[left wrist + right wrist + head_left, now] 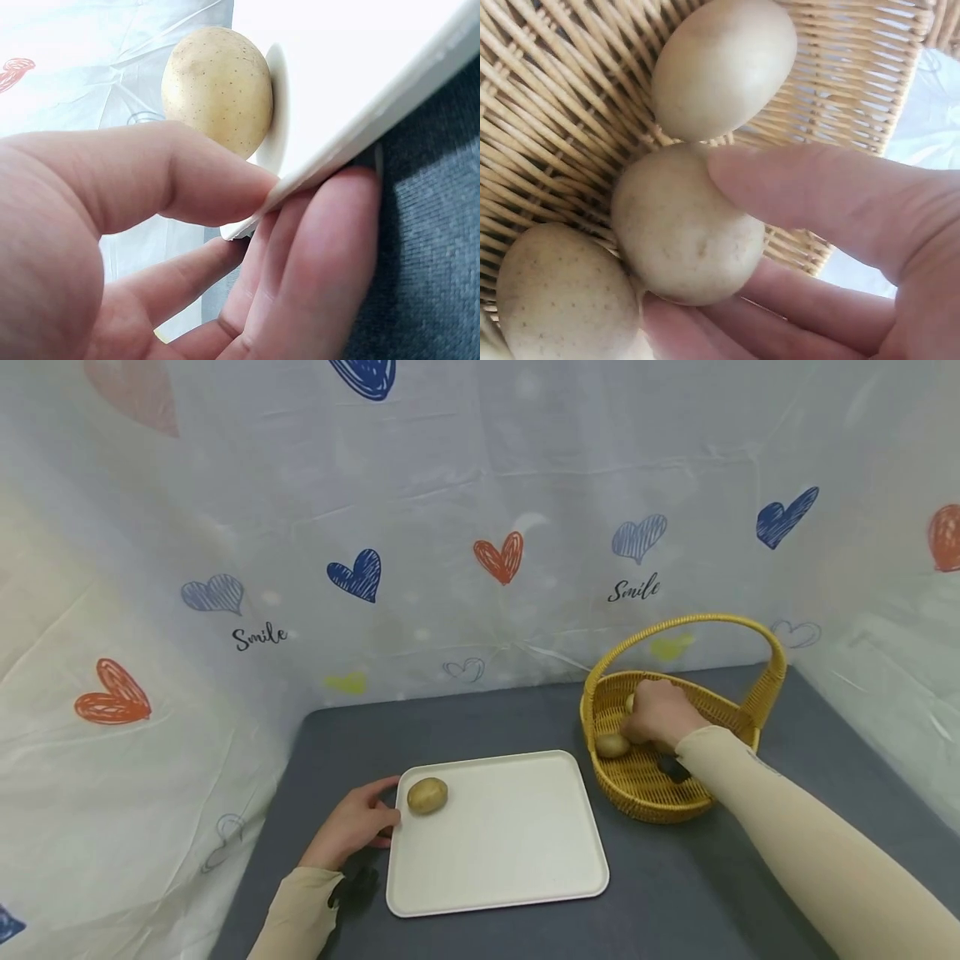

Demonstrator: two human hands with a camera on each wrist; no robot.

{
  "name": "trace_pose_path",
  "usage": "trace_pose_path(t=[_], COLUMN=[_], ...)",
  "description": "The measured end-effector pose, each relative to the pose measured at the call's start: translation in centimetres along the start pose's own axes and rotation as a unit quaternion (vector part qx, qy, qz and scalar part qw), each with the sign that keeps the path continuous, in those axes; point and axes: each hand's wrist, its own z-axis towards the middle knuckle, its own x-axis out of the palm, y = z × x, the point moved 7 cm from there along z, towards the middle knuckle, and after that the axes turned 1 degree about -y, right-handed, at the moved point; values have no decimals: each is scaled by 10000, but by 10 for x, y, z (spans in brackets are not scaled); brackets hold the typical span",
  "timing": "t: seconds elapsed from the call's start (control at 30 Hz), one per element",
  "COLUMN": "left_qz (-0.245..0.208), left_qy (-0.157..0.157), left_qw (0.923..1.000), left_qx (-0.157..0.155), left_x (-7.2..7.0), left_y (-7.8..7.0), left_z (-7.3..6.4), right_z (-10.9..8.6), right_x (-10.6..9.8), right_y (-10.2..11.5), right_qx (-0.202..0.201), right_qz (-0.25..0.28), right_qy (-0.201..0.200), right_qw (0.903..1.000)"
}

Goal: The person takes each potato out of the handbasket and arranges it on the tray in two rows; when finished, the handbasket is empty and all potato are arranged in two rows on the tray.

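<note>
Right hand [660,714] grips a rounded, pale tan potato [682,232] inside a golden woven wicker basket [652,814]

The right wrist view shows the potato held low in the basket, the thumb pressed on its upper side and the fingers curled under it – that grip is closed around the potato. Two more potatoes flank it: a smooth, egg-shaped pale one [724,67] on one side and a speckled tan one [566,296] on the other. An arched golden handle [690,620] rises over the basket.

To the left, apart from the basket, a white rectangular tray with rounded corners [502,835] lies on a dark grey bench [465,718]. The left hand [351,822] pinches the tray's left edge, thumb on the rim and fingertips against the outer underside; whether that edge is raised, I cannot tell. A single oval, yellow-brown potato [427,796] rests on the tray near its far left corner – close to the left hand.

Cream sleeves [802,831] cover both forearms. Behind the bench hangs a white sheet [420,468] printed with red, blue and yellow hearts and the word "Smile".
</note>
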Motion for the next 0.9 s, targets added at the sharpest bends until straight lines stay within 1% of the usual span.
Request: trace_pose_path(t=[0.13, 0.27, 0.37, 0.43, 0.57, 0.7, 0.8, 0.9], left_qz=[38, 38, 15, -4, 3, 4, -13, -29], left_qy=[7, -22, -38, -18, 8, -36, -14, 40], left_qw=[10000, 9999, 9999, 9999, 9999, 9999, 10000, 10000], left_qx=[-12, -94, -115, -113, -134, -97, -56, -40], left_x=[-1, 0, 0, 0, -2, -5, -4, 0], left_y=[0, 2, 3, 3, 4, 2, 0, -2], left_z=[0, 0, 1, 0, -1, -2, -3, -3], right_z=[-14, -36, -54, -66, -87, -103, -112, -116], right_x=[-9, -25, -33, -36, -32, -22, -11, 6], right_y=[6, 11, 15, 19, 29, 43, 52, 61], right_qx=[-329, -461, -531, -592, -651, -838, -994, -1143], right_qz=[337, 389, 398, 550, 1029, 1305, 1515, 1908], right_qy=[-381, -799, -945, -997, -1071, -1268, -1402, -1356], right_qw=[9982, 9950, 9933, 9917, 9868, 9797, 9734, 9655])
